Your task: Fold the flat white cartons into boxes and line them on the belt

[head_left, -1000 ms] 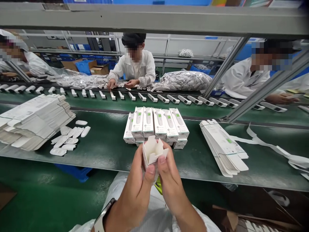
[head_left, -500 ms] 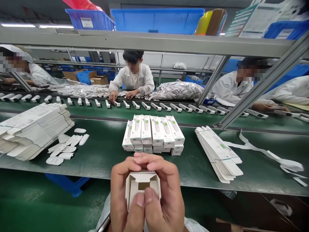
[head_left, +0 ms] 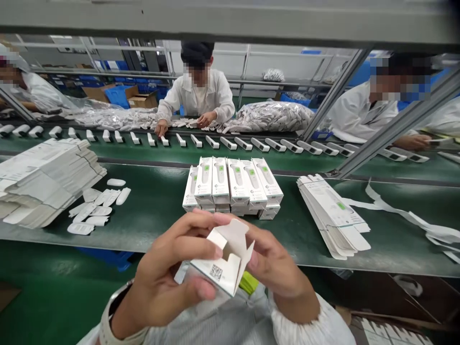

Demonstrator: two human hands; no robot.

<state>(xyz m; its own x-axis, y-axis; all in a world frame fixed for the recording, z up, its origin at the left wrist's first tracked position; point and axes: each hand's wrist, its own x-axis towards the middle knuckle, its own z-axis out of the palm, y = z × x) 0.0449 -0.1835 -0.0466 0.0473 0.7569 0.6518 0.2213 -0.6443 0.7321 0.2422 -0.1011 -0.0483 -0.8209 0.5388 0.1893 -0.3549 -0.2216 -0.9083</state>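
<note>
A small white carton with a QR code on one flap is tilted in front of my chest. Its near end gapes, with flaps standing up and outward. My left hand grips the carton from the left, thumb low on its side and a finger at the opening. On the other side, my right hand holds it by the far side and a flap; some of its fingers are hidden behind the carton. Just beyond my hands, filled-looking printed cartons stand stacked on the green bench.
Flattened cartons are piled at left beside loose white plastic covers. More flat cartons and white paper strips lie at right. White handheld devices line the conveyor. Across it a co-worker handles parts. A metal beam runs overhead.
The carton has turned from facing me squarely to a tilt, with its opening flaps now spread. My thumbs have left its inside, and my hands have shifted apart. The view has dipped.
</note>
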